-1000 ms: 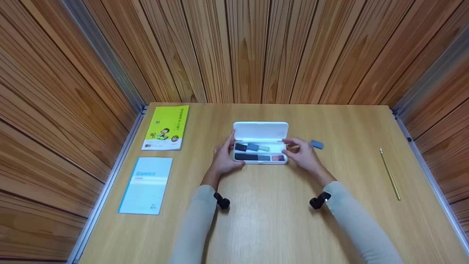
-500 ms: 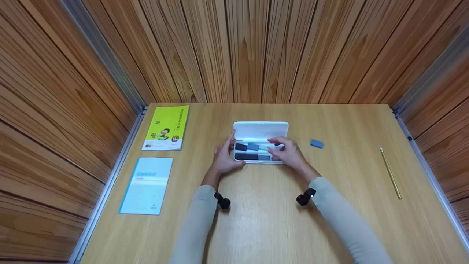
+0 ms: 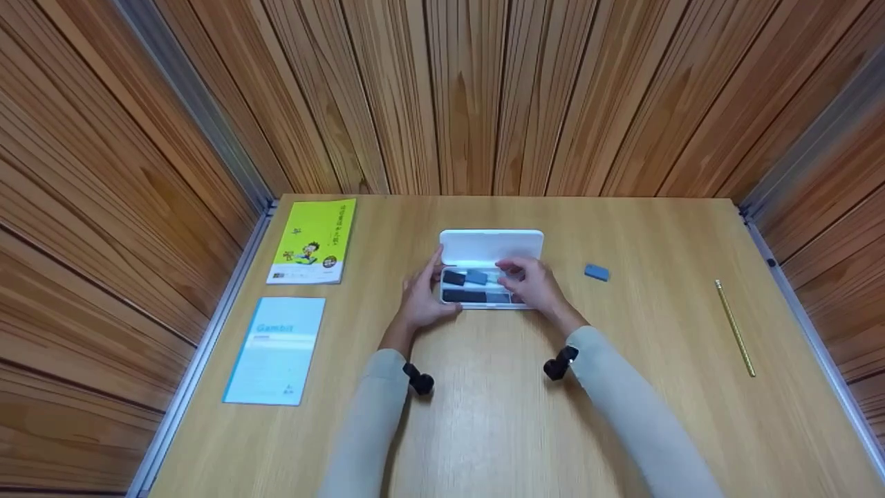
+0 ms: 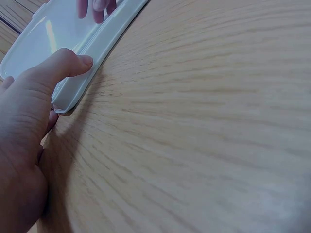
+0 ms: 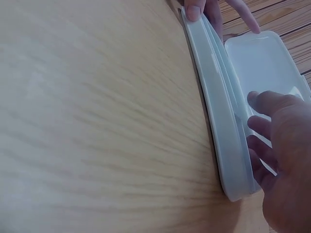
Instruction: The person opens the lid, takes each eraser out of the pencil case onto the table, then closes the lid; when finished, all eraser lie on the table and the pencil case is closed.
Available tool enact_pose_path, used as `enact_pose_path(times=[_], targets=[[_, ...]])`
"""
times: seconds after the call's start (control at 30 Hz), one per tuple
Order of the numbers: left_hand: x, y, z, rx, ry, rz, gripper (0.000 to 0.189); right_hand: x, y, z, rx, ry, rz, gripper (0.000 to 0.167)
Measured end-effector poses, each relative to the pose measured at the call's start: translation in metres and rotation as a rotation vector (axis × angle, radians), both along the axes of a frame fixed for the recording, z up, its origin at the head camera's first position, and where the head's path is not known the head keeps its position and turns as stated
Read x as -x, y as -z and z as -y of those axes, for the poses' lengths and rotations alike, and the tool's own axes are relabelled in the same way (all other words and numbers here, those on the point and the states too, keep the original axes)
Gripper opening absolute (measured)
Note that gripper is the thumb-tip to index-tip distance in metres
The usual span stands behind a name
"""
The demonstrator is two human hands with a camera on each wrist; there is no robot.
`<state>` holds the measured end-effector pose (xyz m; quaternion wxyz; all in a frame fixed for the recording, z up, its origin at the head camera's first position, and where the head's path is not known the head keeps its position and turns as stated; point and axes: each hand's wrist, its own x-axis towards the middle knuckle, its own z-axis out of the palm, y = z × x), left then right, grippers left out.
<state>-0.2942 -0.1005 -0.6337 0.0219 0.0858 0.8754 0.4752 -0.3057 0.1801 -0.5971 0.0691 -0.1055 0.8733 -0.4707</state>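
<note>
A white pencil case (image 3: 491,245) lies with its lid raised in the middle of the table. My left hand (image 3: 420,297) grips its left end, the thumb (image 4: 77,64) on the front rim. Over the case's right half hovers my right hand (image 3: 536,287), thumb and fingers bent and apart, with nothing visible between them in the right wrist view. Just left of these fingers, in the rear compartment, lie a small black block (image 3: 454,277) and a blue block (image 3: 476,277), eraser-like. A long black block (image 3: 464,296) and a grey-blue one (image 3: 498,297) fill the front compartment. My right hand hides the rest.
A blue eraser-like block (image 3: 597,272) lies right of the case, and a gold pencil (image 3: 735,328) farther right. At the left are a yellow-green book (image 3: 312,242) and a light blue notebook (image 3: 274,351). Wooden walls (image 3: 470,97) enclose the table (image 3: 498,429).
My right hand has moved left from the case's right end to over its inside, covering the pale green and pink pieces. The left hand has kept its place.
</note>
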Motion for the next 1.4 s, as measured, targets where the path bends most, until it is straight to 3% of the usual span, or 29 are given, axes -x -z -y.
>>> enact_pose_path(times=[0.4, 0.87, 1.4], targets=[[-0.0008, -0.0004, 0.0009, -0.009, -0.003, 0.026, 0.127, 0.0057, 0.0017, 0.0051, -0.021, 0.040, 0.076, 0.032], [-0.0005, 0.0002, 0.0012, -0.032, -0.003, 0.030, 0.128, 0.0063, -0.0005, 0.0048, 0.036, 0.077, 0.162, 0.032], [0.0008, 0.0015, 0.0019, -0.019, 0.006, -0.007, 0.128, 0.0079, 0.0062, 0.0007, 0.034, 0.069, 0.113, 0.035]])
